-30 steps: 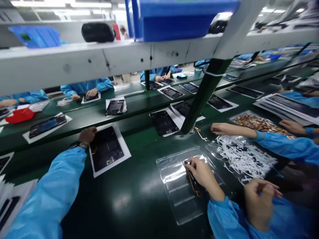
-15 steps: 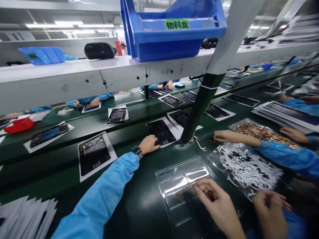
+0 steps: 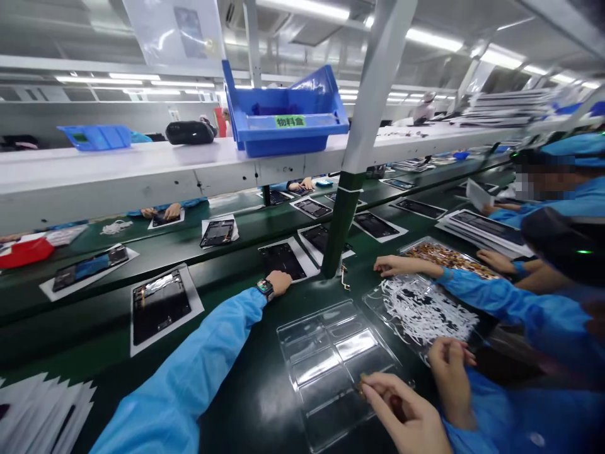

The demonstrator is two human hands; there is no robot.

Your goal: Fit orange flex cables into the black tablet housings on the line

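Note:
My left hand (image 3: 280, 284), wearing a wristwatch, lies at the near edge of a black tablet housing (image 3: 283, 260) on a white sheet. Its fingers point away from me and the tips are hidden, so I cannot tell whether they grip. Above a clear plastic tray (image 3: 316, 391), my right hand (image 3: 410, 413) is closed in a pinch. Between thumb and forefinger sits a small gold-brown flex cable (image 3: 363, 383), and something dark reddish-brown shows in the palm (image 3: 396, 407).
At the right a co-worker's hands (image 3: 451, 372) are near a tray of white strips (image 3: 425, 309) and one of copper-coloured parts (image 3: 444, 257). A green-and-white post (image 3: 341, 224) stands ahead, under a shelf with a blue bin (image 3: 288, 142). More housings (image 3: 163, 302) lie leftward.
The view has tilted up and turned slightly right. My left hand has moved a little farther over the housing's near edge. My right hand keeps its pinch over the clear tray.

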